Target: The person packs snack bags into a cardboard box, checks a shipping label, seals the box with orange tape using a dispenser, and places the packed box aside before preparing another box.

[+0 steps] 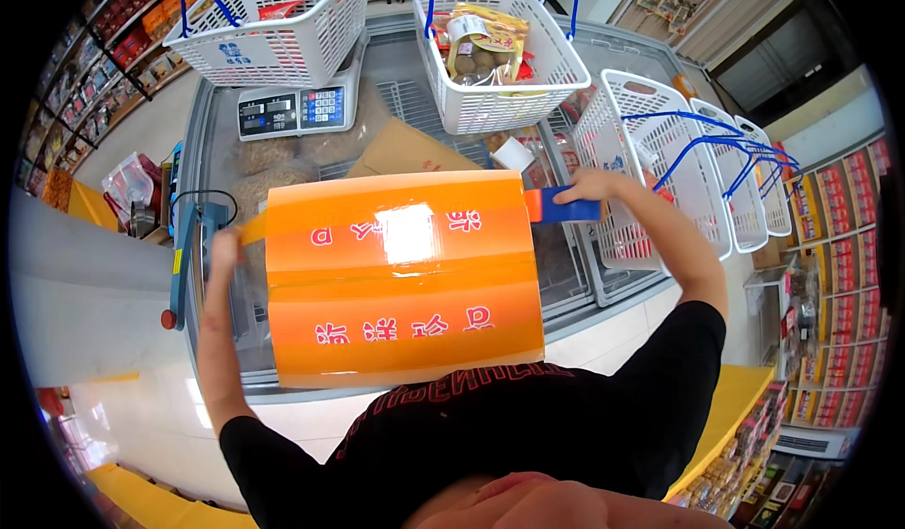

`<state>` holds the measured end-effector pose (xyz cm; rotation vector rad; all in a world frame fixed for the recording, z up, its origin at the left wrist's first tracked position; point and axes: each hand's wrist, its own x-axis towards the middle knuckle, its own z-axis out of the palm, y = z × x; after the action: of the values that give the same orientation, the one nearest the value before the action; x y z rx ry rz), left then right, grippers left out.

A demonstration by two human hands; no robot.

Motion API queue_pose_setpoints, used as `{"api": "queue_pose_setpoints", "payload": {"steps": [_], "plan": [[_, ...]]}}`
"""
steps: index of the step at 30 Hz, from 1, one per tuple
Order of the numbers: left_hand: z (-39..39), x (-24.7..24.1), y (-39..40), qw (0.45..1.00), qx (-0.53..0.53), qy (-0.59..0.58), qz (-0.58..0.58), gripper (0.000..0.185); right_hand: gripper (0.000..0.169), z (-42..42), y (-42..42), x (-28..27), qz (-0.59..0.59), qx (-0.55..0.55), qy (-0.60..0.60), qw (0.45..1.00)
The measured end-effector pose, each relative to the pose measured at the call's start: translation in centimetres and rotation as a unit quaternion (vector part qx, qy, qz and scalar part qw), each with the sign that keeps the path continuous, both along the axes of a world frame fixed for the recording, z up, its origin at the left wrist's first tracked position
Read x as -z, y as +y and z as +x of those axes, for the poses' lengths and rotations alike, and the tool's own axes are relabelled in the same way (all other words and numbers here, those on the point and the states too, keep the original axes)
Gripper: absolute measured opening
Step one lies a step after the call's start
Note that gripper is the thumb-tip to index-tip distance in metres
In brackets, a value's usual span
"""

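Note:
An orange cardboard box (403, 274) with pink-and-white characters sits right in front of me on top of a chest freezer (558, 278). A taped seam runs across its upper face. At the box's right end, my right hand (592, 186) grips a blue and orange tape dispenser (565, 206), which touches or nearly touches the box edge. Beyond the left end, my left hand (226, 247) is blurred and closed around a yellow strip (254, 228), probably packing tape, that reaches the box. The strip's end is hidden in the fingers.
Behind the box lies a flat piece of brown cardboard (410, 148). A white basket (261, 51) rests on a digital scale (297, 113); another basket (495, 108) holds packaged food. More white baskets (657, 175) line the right. A blue-grey impulse sealer (185, 267) stands at the left.

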<state>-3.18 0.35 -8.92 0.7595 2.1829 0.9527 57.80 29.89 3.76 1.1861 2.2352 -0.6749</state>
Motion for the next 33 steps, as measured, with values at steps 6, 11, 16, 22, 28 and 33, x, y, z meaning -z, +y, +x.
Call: {"api": "queue_pose_setpoints", "payload": {"steps": [6, 11, 16, 22, 28, 33], "plan": [[8.1, 7.5, 2.6, 0.983, 0.151, 0.103, -0.016, 0.031, 0.059, -2.9, -2.2, -0.1, -0.015, 0.039, 0.026, 0.999], [7.8, 5.8, 2.8, 0.928, 0.248, 0.238, -0.147, 0.032, 0.053, -3.8, -6.5, 0.1, 0.157, 0.012, -0.016, 0.987], [8.7, -0.1, 0.4, 0.886, 0.267, 0.333, -0.181, 0.034, 0.053, -3.7, -7.2, 3.2, 0.169, 0.045, -0.015, 0.984], [15.6, -5.4, -13.5, 0.967, -0.159, 0.090, 0.176, 0.041, 0.043, -2.1, -3.5, 4.1, 0.154, 0.292, 0.433, 0.839], [32.4, -0.2, -18.8, 0.853, -0.370, -0.108, 0.351, 0.054, 0.035, -6.4, 0.2, 13.7, -0.061, 0.361, 0.661, 0.655], [33.4, -4.2, -14.0, 0.895, -0.204, -0.206, 0.340, 0.065, 0.038, -8.5, -0.8, 13.9, -0.133, 0.390, 0.647, 0.641]]}}
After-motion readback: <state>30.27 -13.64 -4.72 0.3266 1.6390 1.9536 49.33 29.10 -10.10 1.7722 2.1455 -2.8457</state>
